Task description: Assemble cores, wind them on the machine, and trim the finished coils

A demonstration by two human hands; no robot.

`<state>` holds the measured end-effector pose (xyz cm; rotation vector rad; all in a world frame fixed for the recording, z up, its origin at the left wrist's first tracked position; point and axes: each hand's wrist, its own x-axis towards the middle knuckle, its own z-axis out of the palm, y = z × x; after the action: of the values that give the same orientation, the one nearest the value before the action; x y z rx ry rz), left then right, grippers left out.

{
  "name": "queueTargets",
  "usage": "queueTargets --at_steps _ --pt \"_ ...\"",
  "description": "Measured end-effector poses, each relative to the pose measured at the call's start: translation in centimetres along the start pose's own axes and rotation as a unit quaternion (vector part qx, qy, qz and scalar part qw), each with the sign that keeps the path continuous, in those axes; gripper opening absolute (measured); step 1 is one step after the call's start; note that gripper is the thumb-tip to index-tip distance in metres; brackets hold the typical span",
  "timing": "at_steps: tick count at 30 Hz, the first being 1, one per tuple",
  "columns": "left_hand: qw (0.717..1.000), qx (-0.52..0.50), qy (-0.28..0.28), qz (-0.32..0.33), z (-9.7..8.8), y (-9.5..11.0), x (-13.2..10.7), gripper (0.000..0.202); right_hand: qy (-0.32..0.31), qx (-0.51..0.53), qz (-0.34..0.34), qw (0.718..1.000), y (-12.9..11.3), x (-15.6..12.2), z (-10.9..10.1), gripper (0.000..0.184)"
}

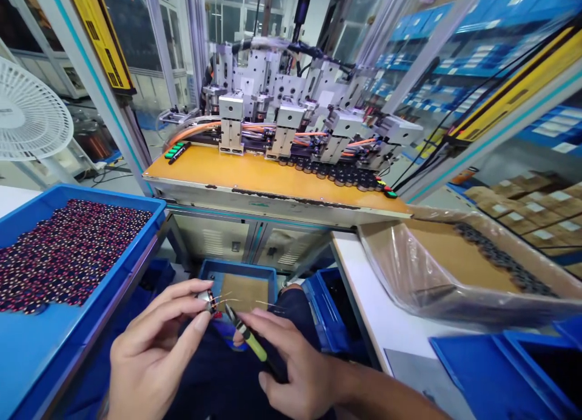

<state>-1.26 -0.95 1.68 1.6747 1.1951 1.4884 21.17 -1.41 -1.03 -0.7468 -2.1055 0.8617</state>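
Note:
My left hand (pixel 152 350) pinches a small round metal part (pixel 207 298) between thumb and fingertips. Thin copper-coloured wires (pixel 230 299) stick out from it to the right. Wrapped around a pair of cutting pliers (pixel 253 341) with green and black handles, my right hand (pixel 297 359) is just right of the part. The jaws of the pliers point up and left, near the wires; whether they touch them I cannot tell. Another thin strand shows above my right fingers. Both hands are over my lap.
On the left, a blue tray (pixel 157 209) holds a mass of small dark parts with red and pale tips. A machine (pixel 284 126) stands on an orange-topped bench (pixel 200 165). To the right is a plastic-lined carton (pixel 386 256); a blue bin (pixel 209 271) sits low in front.

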Motion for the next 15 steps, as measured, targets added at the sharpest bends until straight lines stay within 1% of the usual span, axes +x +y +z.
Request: queueTargets --at_steps 3,7,10,15 --pt "1.0 0.002 -0.002 0.002 -0.1 0.2 -0.2 0.021 0.019 0.015 -0.03 0.999 -0.3 0.8 0.2 0.065" --pt "1.0 0.001 -0.004 -0.007 -0.3 0.3 -0.5 0.022 0.038 0.037 -0.076 0.996 0.0 1.2 0.6 0.073" --pt "1.0 -0.001 -0.009 -0.007 -0.3 0.4 -0.5 0.023 0.049 0.042 -0.082 0.995 0.0 1.3 0.7 0.071" --pt "1.0 -0.004 -0.012 0.001 0.1 0.5 -0.3 0.023 0.051 0.065 -0.076 0.994 -0.3 1.5 0.5 0.065"
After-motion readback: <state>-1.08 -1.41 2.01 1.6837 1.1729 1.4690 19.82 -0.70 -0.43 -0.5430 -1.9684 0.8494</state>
